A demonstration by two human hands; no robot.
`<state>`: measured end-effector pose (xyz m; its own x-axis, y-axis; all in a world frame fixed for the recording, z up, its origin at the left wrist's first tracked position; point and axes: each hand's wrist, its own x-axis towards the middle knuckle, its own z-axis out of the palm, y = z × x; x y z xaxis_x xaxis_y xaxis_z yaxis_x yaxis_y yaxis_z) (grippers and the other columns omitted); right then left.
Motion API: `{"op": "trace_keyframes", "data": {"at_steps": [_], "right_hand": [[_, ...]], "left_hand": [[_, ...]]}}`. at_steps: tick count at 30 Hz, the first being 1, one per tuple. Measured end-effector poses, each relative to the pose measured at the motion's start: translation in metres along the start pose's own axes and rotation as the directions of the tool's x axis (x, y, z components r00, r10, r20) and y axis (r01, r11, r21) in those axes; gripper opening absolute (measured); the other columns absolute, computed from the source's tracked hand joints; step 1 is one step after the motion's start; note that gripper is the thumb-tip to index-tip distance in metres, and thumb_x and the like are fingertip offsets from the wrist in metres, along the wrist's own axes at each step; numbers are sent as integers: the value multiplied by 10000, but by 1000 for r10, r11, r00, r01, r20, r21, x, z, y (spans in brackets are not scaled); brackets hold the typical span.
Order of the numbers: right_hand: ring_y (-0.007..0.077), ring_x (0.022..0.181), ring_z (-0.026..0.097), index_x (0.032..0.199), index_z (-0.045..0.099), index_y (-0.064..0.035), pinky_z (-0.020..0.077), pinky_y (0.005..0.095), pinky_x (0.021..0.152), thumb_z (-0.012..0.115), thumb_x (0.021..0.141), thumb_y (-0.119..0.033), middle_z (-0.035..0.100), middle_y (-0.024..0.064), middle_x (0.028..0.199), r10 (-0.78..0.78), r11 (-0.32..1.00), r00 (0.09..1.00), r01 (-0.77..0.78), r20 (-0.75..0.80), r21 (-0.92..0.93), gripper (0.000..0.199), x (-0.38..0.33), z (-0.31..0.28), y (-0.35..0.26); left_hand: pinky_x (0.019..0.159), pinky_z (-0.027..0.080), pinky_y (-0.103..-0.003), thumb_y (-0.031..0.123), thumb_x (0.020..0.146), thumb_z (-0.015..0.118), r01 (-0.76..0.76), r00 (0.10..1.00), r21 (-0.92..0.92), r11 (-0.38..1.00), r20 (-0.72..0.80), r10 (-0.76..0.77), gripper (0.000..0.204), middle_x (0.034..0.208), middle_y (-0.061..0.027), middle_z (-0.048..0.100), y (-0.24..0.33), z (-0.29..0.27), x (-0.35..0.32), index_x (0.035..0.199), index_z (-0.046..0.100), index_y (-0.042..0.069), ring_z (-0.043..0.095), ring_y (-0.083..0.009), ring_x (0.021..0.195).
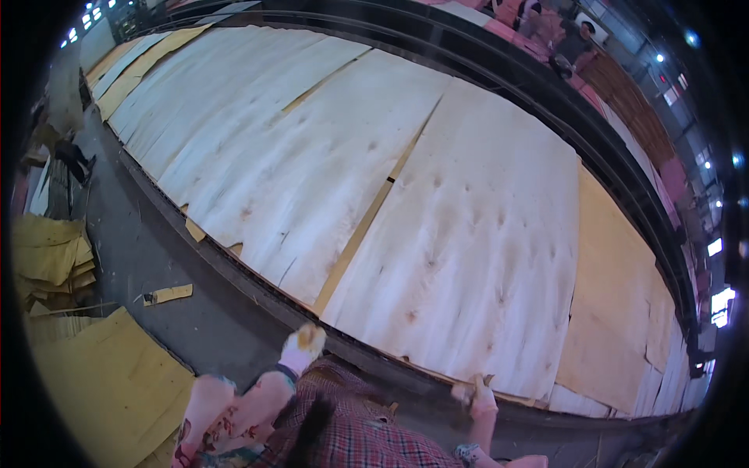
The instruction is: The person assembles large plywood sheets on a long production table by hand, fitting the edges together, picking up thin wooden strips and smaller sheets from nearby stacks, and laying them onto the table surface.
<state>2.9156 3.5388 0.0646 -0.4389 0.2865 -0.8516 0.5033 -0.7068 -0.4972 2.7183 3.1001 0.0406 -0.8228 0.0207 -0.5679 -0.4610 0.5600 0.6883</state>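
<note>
A long row of thin wood veneer sheets lies side by side on a long dark-edged bed. The nearest whole pale sheet (476,242) spreads in front of me, with another pale sheet (312,171) to its left and a narrow tan gap between them. My left hand (301,349), in a whitish glove with tan on it, is at the near edge beside that gap, its fingers curled. My right hand (478,396), also gloved, is at the near edge of the closest pale sheet with fingers drawn together. What either hand holds, if anything, is too small to make out.
A tan sheet (616,296) lies at the right. Stacked yellowish veneer (109,390) stands at lower left, with a ragged pile (51,253) behind it. A loose strip (168,295) lies on the grey floor. People (573,47) are at the far side; another person (74,160) stands left.
</note>
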Motion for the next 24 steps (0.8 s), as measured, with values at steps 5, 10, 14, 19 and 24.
{"op": "trace_keyframes", "data": {"at_steps": [5, 10, 14, 19, 24], "right_hand": [[127, 562, 537, 881, 590, -92, 409, 262, 417, 524, 868, -364, 562, 28, 661, -214, 626, 977, 150, 16, -765, 280, 5, 117, -122], [389, 854, 583, 1085, 554, -42, 456, 461, 762, 454, 858, -357, 584, 277, 895, -679, -116, 638, 394, 363, -912, 401, 80, 330, -213], [326, 1004, 544, 1293, 377, -144, 419, 414, 870, 451, 836, -240, 539, 151, 1137, -543, -567, 560, 304, 626, -765, 473, 179, 429, -261], [279, 1100, 493, 1323, 342, -183, 397, 411, 922, 456, 786, -103, 374, 98, 1341, -391, -736, 625, 228, 676, -637, 554, 236, 499, -262], [293, 1152, 461, 1318, 345, -124, 391, 415, 943, 423, 790, -79, 302, 105, 1376, -352, -785, 626, 208, 696, -584, 536, 250, 517, -241]], "left_hand": [[564, 545, -338, 336, 785, 661, 455, 891, -771, 446, 392, -230, 455, 844, -163, 627, 56, -1, 67, 1038, 509, -10, 639, -271, 690], [481, 541, -302, 149, 821, 625, 439, 891, -733, 520, 431, -144, 265, 850, -153, 622, 77, -21, 74, 991, 541, -36, 651, -278, 671], [485, 537, -264, 124, 807, 638, 234, 967, -885, 403, 254, -3, 196, 822, -138, 627, 53, 10, 74, 921, 592, -28, 655, -257, 681], [342, 428, -238, 130, 807, 635, 333, 939, -769, 545, 320, -124, 162, 703, -89, 621, 85, -14, 74, 858, 611, -22, 652, -219, 590], [344, 418, -241, 119, 806, 631, 414, 909, -761, 500, 323, -263, 143, 675, -95, 614, 60, -8, 83, 817, 609, -21, 651, -236, 590]]}}
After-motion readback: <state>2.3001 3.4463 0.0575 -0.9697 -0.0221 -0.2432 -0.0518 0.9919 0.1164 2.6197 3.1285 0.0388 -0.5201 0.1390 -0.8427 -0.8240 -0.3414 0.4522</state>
